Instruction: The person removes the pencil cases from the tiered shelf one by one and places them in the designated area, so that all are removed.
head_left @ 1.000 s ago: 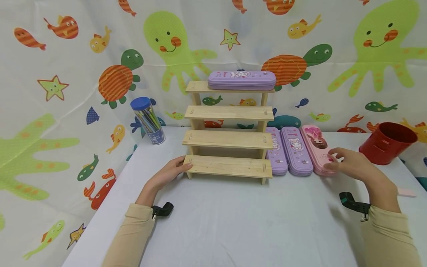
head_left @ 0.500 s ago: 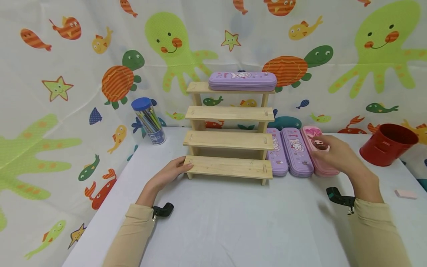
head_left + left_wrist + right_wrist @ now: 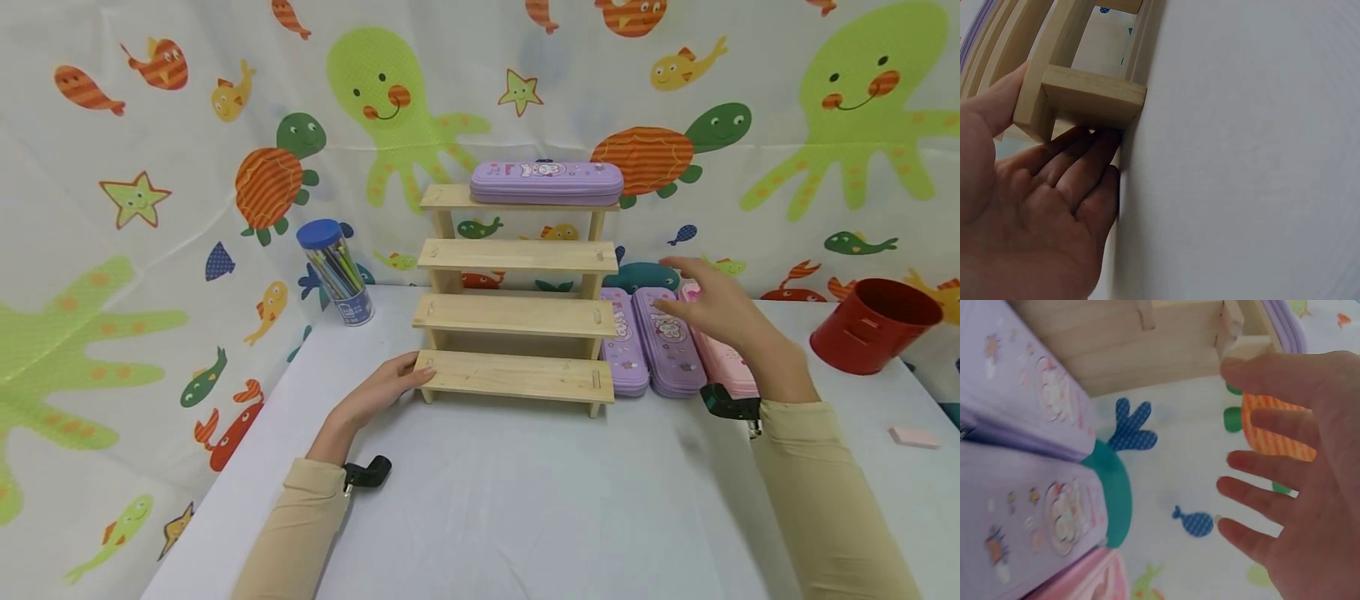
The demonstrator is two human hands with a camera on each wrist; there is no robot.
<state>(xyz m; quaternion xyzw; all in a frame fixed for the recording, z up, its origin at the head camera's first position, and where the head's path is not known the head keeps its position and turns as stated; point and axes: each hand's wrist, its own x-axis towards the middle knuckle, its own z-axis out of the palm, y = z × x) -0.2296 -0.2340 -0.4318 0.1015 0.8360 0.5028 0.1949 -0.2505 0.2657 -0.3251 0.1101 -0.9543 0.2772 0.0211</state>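
Note:
A four-step wooden display rack stands on the white table. My left hand grips the left end of its lowest step. In the left wrist view the thumb lies on that step, with the fingers against its side leg. My right hand hovers over the cases right of the rack, fingers spread and holding nothing. Below it lie two purple pencil cases side by side and a pink pencil case, partly hidden by the hand. Another purple pencil case lies on the top step.
A clear tube of pencils with a blue lid stands left of the rack. At the right are a red bucket and a small pink eraser-like block. A sea-animal curtain hangs behind the table.
My right hand has moved left and up, from the lower end of the pink pencil case across to above the purple ones. The left hand keeps its place on the rack.

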